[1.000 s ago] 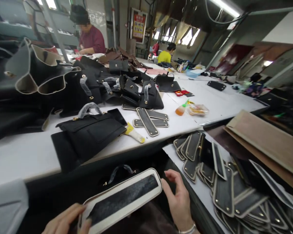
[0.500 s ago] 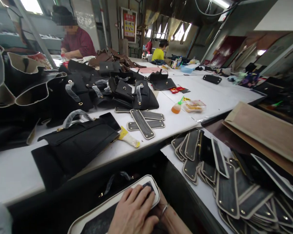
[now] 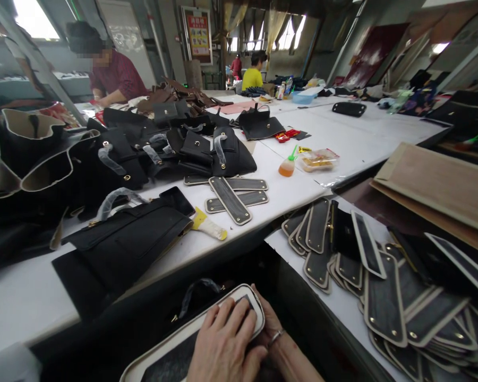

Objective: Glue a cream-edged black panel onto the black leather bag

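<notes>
A black handbag [image 3: 203, 289] rests low in front of me, its pale-edged base [image 3: 143, 358] turned up toward the camera. A dark panel [image 3: 171, 358] lies inside the pale border. Across this panel my left hand [image 3: 225, 339] lies with fingers laid out and its back up; its thumb points right, near the base's edge. My right hand [image 3: 267, 318], with a bangle at the wrist, wraps round the right end of the base; most of its fingers are hidden behind it. A plastic-wrapped handle [image 3: 193, 289] shows on the bag's far side.
Several stud-cornered strips [image 3: 384, 302] pile up at right by a cardboard box [image 3: 442, 185]. On the white table [image 3: 295, 207] are black bags [image 3: 127, 239], a phone [image 3: 177, 201], a yellow-ended brush-like tool [image 3: 209, 223] and a glue bottle [image 3: 287, 167]. Other people work behind.
My view has shifted slightly. Both hands and the bag appear a little further right. My right hand's fingers now show more at the base's right end.
</notes>
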Demonstrator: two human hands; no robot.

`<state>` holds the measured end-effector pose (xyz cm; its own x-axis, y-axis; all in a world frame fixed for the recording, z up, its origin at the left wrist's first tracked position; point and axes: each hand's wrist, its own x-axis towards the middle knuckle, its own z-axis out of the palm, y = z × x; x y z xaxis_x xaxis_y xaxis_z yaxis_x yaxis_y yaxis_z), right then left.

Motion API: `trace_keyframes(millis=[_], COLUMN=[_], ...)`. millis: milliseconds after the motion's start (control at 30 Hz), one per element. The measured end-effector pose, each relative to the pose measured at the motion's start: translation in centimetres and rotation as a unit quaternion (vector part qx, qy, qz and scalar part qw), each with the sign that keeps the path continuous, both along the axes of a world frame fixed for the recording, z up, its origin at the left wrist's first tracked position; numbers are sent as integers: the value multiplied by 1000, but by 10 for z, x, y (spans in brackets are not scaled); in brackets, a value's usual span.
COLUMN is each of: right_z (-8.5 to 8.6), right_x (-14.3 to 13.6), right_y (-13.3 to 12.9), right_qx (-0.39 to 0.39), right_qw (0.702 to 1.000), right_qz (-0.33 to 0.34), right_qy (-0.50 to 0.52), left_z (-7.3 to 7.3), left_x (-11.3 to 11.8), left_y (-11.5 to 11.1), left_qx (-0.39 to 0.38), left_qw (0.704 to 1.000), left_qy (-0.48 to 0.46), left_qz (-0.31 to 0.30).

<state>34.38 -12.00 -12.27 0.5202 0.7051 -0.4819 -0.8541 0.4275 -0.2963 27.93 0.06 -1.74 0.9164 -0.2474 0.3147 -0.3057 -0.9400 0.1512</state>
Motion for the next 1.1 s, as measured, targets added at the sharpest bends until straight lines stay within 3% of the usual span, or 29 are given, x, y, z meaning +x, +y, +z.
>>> trace_keyframes(millis=[367, 733, 900, 1100], right_z=[1, 12, 19, 27], right_x=[0, -2, 0, -5], right_y=[-3, -10, -9, -7], right_qx=[9, -57, -71, -29], right_qw=[997, 996, 997, 998], right_qz=[-27, -9, -4, 39], right_qy=[65, 67, 30, 34], left_z=[1, -4, -1, 10], left_x=[-1, -5, -6, -3], left_y=[-2, -2, 0, 4], left_qx=[8, -26, -65, -149], left_qw=[999, 998, 992, 978], left_qy=[-28, 60, 106, 143], left_qz=[17, 16, 16, 38])
